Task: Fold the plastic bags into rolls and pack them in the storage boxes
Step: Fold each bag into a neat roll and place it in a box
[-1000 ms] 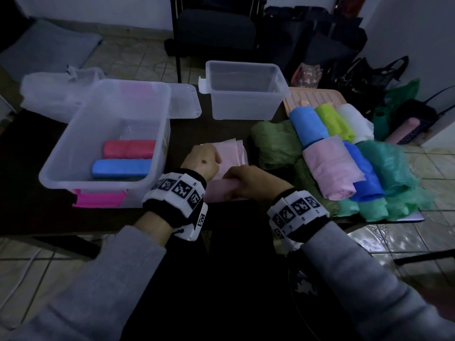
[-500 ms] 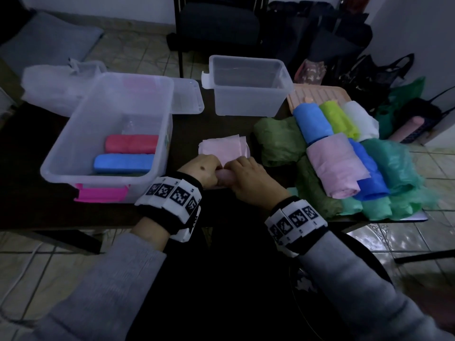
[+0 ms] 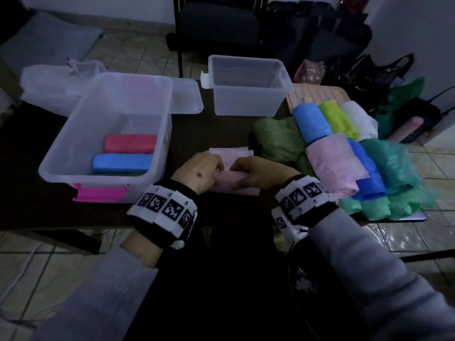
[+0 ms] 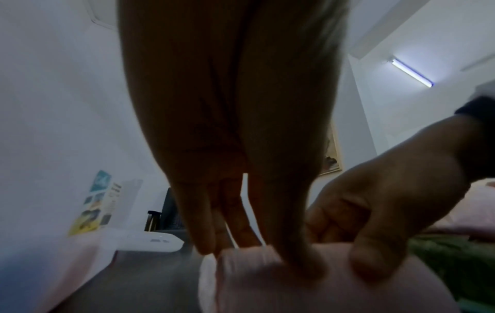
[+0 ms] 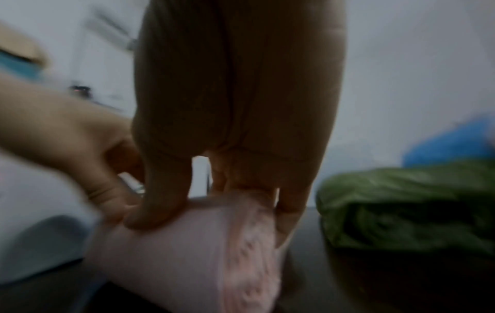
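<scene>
A pale pink plastic bag [image 3: 231, 184] lies half rolled at the table's near edge, its flat end [image 3: 230, 153] stretching away from me. My left hand [image 3: 199, 172] and right hand [image 3: 256, 172] sit side by side on the roll, thumbs and fingers pinching it. The left wrist view shows my left fingers [image 4: 241, 222] down on the pink roll [image 4: 308, 281]. In the right wrist view my right fingers [image 5: 284, 211] curl over the roll [image 5: 187, 249]. The clear storage box [image 3: 73, 139] at left holds a red roll [image 3: 130, 143] and a blue roll [image 3: 121, 163].
A second clear box [image 3: 246, 87] stands at the back centre, with nothing visible in it. A pile of folded bags lies at right: pink [image 3: 332, 164], blue [image 3: 311, 124], lime [image 3: 341, 121], white [image 3: 360, 120], green [image 3: 279, 140] and teal [image 3: 396, 178]. A flat lid [image 3: 187, 96] lies behind the left box.
The roll has grown thicker and the flat part shorter. Both hands moved forward along the bag, away from me, with the roll under them.
</scene>
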A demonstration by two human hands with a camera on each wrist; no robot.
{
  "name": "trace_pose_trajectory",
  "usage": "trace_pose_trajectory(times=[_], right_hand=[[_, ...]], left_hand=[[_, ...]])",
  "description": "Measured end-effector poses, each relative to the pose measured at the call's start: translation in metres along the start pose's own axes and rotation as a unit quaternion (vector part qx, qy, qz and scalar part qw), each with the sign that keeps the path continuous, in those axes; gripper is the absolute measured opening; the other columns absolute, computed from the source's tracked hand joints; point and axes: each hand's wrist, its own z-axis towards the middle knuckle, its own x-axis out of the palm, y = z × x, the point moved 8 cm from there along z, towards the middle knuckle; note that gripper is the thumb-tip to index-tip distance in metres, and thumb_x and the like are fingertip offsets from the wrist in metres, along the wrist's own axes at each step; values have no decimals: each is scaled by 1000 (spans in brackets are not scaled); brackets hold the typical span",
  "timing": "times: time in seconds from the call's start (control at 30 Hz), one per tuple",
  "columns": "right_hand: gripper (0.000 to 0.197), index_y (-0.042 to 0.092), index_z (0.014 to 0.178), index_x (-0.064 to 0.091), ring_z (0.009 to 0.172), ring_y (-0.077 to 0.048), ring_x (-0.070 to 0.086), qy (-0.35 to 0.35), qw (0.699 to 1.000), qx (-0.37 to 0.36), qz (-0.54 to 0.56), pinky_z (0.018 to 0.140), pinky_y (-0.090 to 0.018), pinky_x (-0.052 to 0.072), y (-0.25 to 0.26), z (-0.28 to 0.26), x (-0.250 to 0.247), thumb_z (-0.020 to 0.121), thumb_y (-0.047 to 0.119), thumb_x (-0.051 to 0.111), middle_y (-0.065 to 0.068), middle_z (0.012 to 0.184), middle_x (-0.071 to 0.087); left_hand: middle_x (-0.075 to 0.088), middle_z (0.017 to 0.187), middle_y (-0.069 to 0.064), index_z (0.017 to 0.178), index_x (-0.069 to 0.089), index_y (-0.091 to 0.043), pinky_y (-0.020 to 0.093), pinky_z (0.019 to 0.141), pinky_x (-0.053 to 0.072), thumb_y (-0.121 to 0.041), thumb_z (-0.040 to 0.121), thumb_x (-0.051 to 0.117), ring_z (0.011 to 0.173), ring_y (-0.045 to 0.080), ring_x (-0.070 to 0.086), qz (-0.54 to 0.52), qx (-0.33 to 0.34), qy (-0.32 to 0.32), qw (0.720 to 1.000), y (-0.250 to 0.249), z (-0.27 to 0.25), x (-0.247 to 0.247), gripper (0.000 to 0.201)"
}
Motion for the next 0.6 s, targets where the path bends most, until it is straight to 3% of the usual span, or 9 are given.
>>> trace_pose_trajectory(times=[0.17, 0.23, 0.33, 0.5, 0.6], right_hand=[[41, 11, 131, 53, 117, -23, 50, -2, 1000, 14, -6, 98, -26, 37, -6, 9, 1, 95, 30, 53, -10, 129, 55], [41, 14, 130, 53, 120, -27, 46, -76, 996, 16, -35, 102, -33, 36, -5, 10, -3, 91, 30, 57, -11, 129, 51], [39, 15, 125, 51, 116, -27, 42, -178, 982, 1, -67, 97, -40, 39, 4, 2, -7, 88, 23, 60, -9, 124, 48], [70, 12, 137, 37, 123, -28, 39, -155, 978, -13, -137, 104, -38, 34, 8, -2, 17, 80, 38, 68, -10, 134, 42], [65, 11, 140, 34, 125, -29, 39, -146, 976, -2, -162, 107, -37, 30, 5, 4, 17, 85, 29, 63, -11, 137, 41]], left_hand=[[50, 133, 9, 132, 49, -17, 29, 93, 39, -15, 94, 52, 118, 21, 51, -12, -1, 21, 1000, 0, 7, 5, 38], [49, 134, 10, 134, 47, -16, 27, 89, 38, -14, 95, 49, 119, 22, 50, -13, -12, 21, 1000, 0, 12, 6, 39], [48, 135, 10, 135, 46, -16, 31, 93, 40, -13, 96, 47, 119, 22, 50, -17, -26, 21, 999, 5, 20, 9, 39], [47, 137, 12, 136, 43, -15, 31, 93, 39, -19, 99, 42, 121, 25, 49, -55, -38, 7, 998, 9, 24, 8, 38], [45, 139, 10, 131, 51, -15, 30, 94, 38, -21, 93, 56, 124, 23, 47, -75, -33, -27, 996, 10, 24, -2, 39]])
